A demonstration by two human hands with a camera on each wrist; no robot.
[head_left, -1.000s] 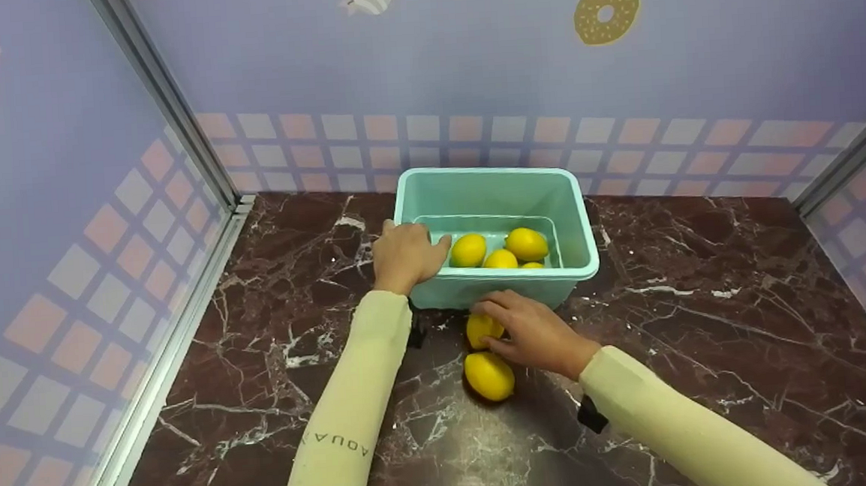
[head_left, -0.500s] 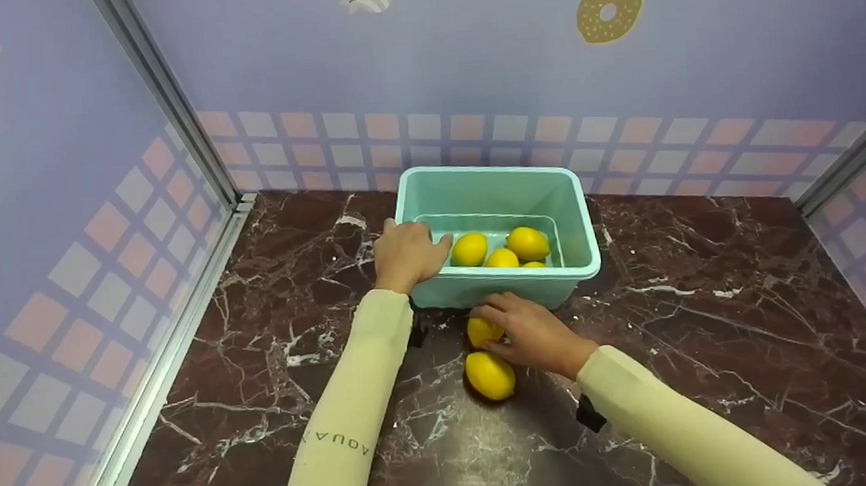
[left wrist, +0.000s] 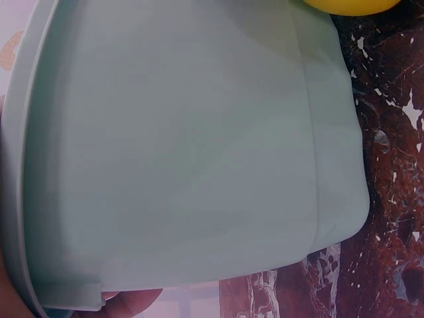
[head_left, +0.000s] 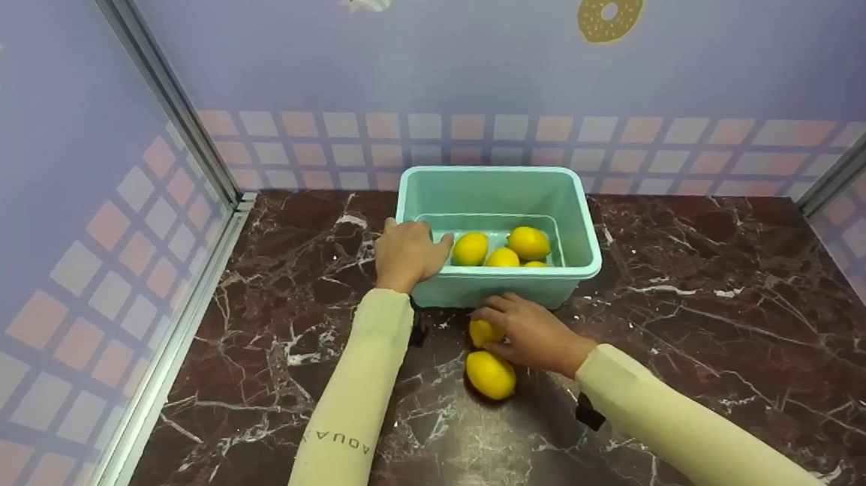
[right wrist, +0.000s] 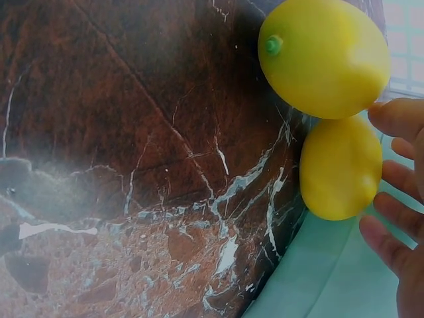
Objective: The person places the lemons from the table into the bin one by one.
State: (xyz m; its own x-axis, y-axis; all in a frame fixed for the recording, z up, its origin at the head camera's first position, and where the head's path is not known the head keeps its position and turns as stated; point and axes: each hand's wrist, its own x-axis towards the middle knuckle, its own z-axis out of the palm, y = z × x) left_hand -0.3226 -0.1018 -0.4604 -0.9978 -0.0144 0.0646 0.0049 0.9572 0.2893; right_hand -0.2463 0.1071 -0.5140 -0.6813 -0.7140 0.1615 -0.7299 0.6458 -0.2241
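Note:
A pale teal plastic bin stands on the marble-patterned surface with several lemons inside. My left hand holds the bin's rim at the front left corner, thumb over the inner side. My right hand lies low in front of the bin, fingers curled about a lemon and partly covering it. A second lemon lies just nearer, against the first in the right wrist view. There the right fingertips reach the first lemon's side, and the thumb tip sits where the two lemons meet.
A patterned purple wall panel rises close behind the bin. Another panel stands on the left, with a metal rail along its foot. The dark marble-patterned surface extends to both sides.

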